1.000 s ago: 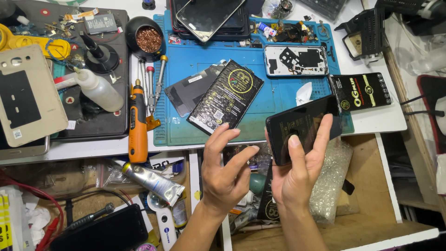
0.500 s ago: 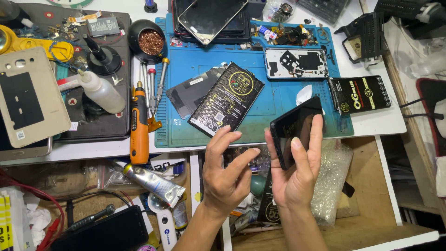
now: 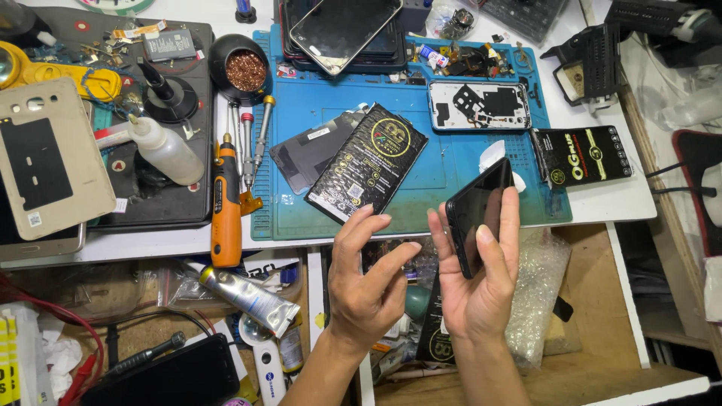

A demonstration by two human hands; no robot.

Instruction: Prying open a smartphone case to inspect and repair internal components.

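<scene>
My right hand (image 3: 481, 286) holds a black smartphone (image 3: 478, 210) upright by its edges, dark screen tilted toward me, over the front edge of the blue work mat (image 3: 421, 180). My left hand (image 3: 366, 282) hovers just left of it, fingers spread and empty, fingertips close to the phone's left edge but apart from it. A black packet with gold print (image 3: 367, 163) lies on the mat just beyond my left hand.
An orange electric screwdriver (image 3: 225, 203), a white squeeze bottle (image 3: 163, 146) and a beige phone back cover (image 3: 47, 165) lie to the left. A white phone frame (image 3: 480, 105) and a dark box (image 3: 587, 156) are at the back right. An open drawer with bubble wrap (image 3: 538, 293) is below.
My right hand has turned the phone more upright and drawn it slightly left and nearer. My left hand has stayed open beside it, its fingers a little closer to the phone.
</scene>
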